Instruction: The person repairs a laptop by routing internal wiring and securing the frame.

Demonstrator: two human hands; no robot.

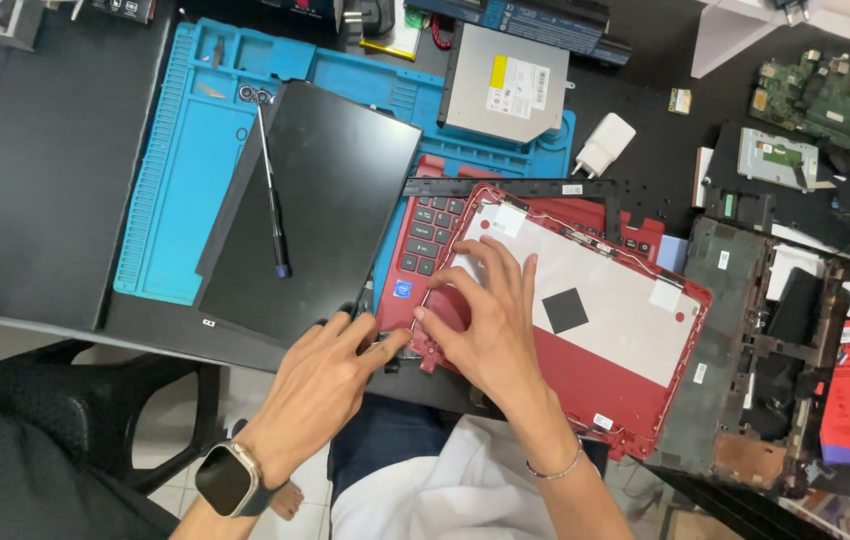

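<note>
Head view, looking down on a black counter [35,200] covered with laptop parts. The red laptop lid shell [585,330] lies inner face up, tilted, its near left corner over the counter's front edge; a white sheet with a small black square pad [565,310] covers most of its inside.

The right hand [485,320] rests on the shell's near left corner, fingers spread and bent, fingertips pressing on the shell's rim and white sheet; its grip is loose, closed on nothing that can be seen. A thin bracelet circles that wrist.

The left hand [330,375], with a smartwatch [228,478] on its wrist, reaches to the same corner from the left. Its thumb and forefinger are pinched together at the shell's edge, touching the right hand's fingertips; whether a small part sits between them cannot be told.

Under the shell, to its left, lies the red keyboard deck [420,250], with a black screen bezel frame [510,187] just behind the shell. Left of the shell lies a bare black display panel [325,210], partly on a blue repair mat [185,160], with a screwdriver [270,180] across the panel. Behind the shell sit a silver optical drive [505,85] and a white charger plug [605,143]. Right of the shell lies a dark laptop base chassis [755,350], with a green circuit board [820,98] further behind it.
</note>
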